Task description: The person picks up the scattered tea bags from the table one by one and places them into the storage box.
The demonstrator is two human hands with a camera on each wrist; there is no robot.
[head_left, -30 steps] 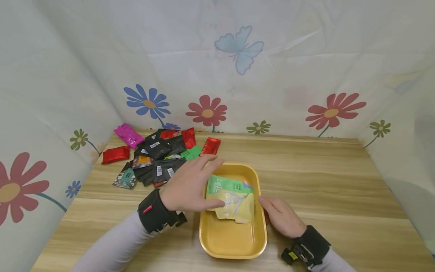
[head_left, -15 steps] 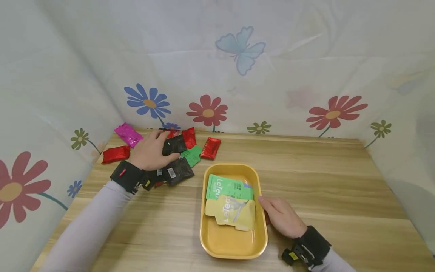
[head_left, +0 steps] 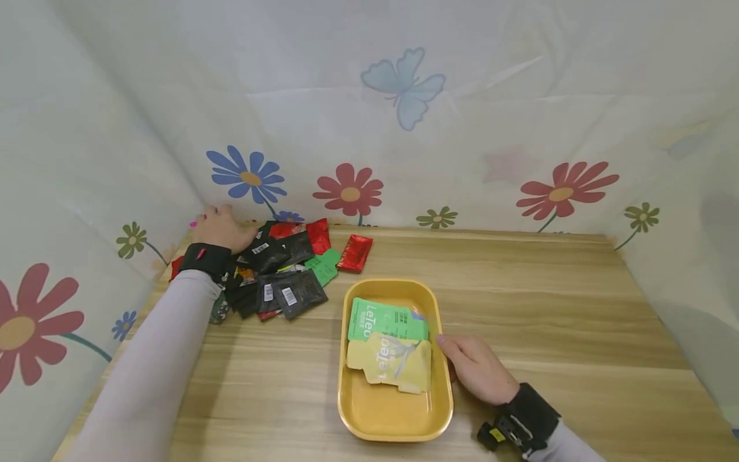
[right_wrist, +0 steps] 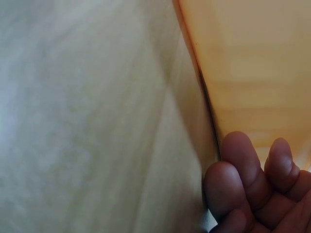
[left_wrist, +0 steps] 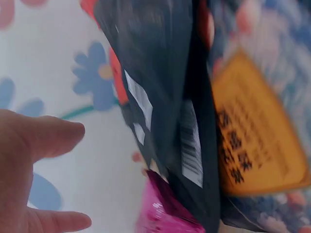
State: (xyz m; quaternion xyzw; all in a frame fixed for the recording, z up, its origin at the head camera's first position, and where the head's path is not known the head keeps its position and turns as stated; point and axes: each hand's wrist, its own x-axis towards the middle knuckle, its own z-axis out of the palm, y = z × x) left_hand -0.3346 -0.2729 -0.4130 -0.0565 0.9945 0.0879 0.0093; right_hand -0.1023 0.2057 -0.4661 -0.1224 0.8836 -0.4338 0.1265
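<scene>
My left hand (head_left: 221, 230) is over the back-left end of a heap of small packets, its fingers spread. Under it, the shiny pink packet (left_wrist: 163, 208) is mostly hidden in the head view; the left wrist view shows it beside black packets (left_wrist: 160, 87) and one with an orange label (left_wrist: 262, 131). My right hand (head_left: 482, 372) holds the right side of a yellow tray (head_left: 383, 414), thumb at the rim and fingers against the outer wall (right_wrist: 257, 87). Inside the tray lie a green LeTea packet (head_left: 378, 321) and a pale yellow one (head_left: 398, 366) overlapping it.
More black packets (head_left: 300, 294), a green packet (head_left: 324, 266) and red packets (head_left: 355, 253) lie on the wooden table (head_left: 531, 301) behind and left of the tray. A flower-printed cloth (head_left: 462, 147) hangs along the back and sides.
My left hand has gone from above the tray, across the heap, to the pink packet at the back left. The pale yellow packet sits slightly lower in the tray. My right hand stays put.
</scene>
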